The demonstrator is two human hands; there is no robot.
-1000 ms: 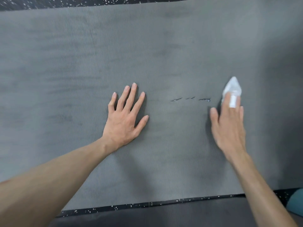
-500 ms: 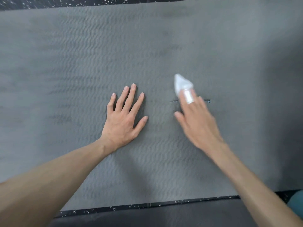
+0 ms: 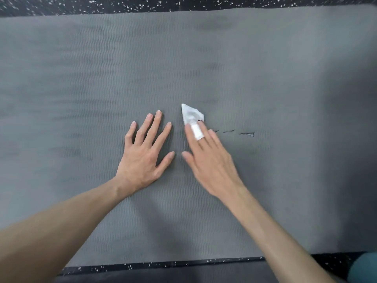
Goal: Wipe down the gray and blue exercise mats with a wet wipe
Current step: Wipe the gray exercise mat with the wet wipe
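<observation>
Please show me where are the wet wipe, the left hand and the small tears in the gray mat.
wet wipe (image 3: 190, 114), head view, middle of the white folded part.
left hand (image 3: 142, 160), head view, back of the hand.
small tears (image 3: 246, 134), head view, rightmost dark cut.

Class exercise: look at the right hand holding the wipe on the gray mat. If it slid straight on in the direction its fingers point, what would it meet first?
The right hand points up and slightly left. Ahead of the wet wipe lies only bare gray mat; the way looks free until the mat's far edge and the speckled floor.
</observation>
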